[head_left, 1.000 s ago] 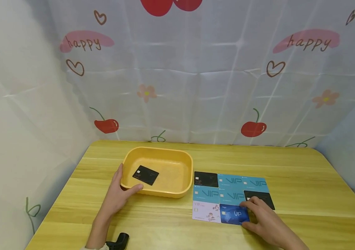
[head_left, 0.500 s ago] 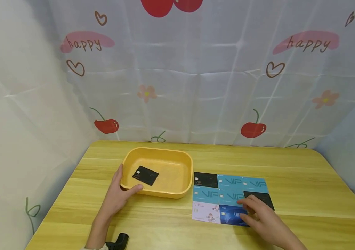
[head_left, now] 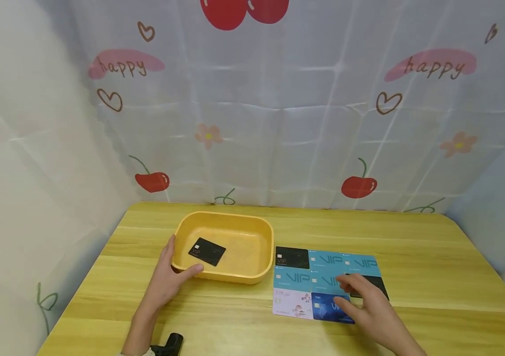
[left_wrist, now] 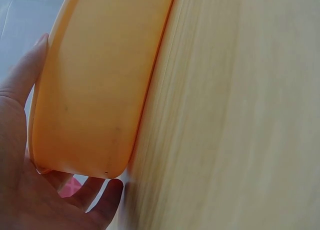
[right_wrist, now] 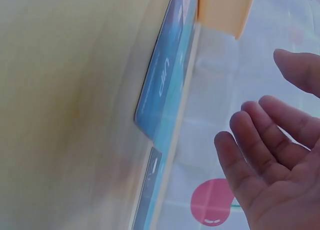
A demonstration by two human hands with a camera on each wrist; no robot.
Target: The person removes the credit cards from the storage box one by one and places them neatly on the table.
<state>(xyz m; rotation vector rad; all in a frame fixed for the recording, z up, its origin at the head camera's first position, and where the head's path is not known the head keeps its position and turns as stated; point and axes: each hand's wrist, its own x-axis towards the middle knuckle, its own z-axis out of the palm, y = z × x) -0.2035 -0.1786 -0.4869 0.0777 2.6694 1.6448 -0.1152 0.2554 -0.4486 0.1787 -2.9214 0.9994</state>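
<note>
My left hand (head_left: 167, 277) grips the left end of a yellow plastic box (head_left: 248, 252), thumb at the near rim and fingers along the end wall. One black VIP card (head_left: 207, 251) lies inside the box. My right hand (head_left: 374, 309) is raised over the card layout's right side, fingers loosely bent and holding nothing; the right wrist view shows it apart from the cards. Nearest to it are a dark blue VIP card (head_left: 323, 309) and a partly covered black card (head_left: 379, 284). Several teal VIP cards (head_left: 291, 278), a pink flowered card (head_left: 291, 302) and another black card (head_left: 292, 257) complete the block.
The wood-grain table (head_left: 448, 277) extends to the right of the cards. Behind it hangs a white printed curtain (head_left: 270, 148) with cherries and hearts. A black device (head_left: 169, 344) sits at my left wrist.
My right hand has lifted off the right edge of the dark blue card and shifted slightly left and up. My left hand stays on the box. The head view has tilted slightly.
</note>
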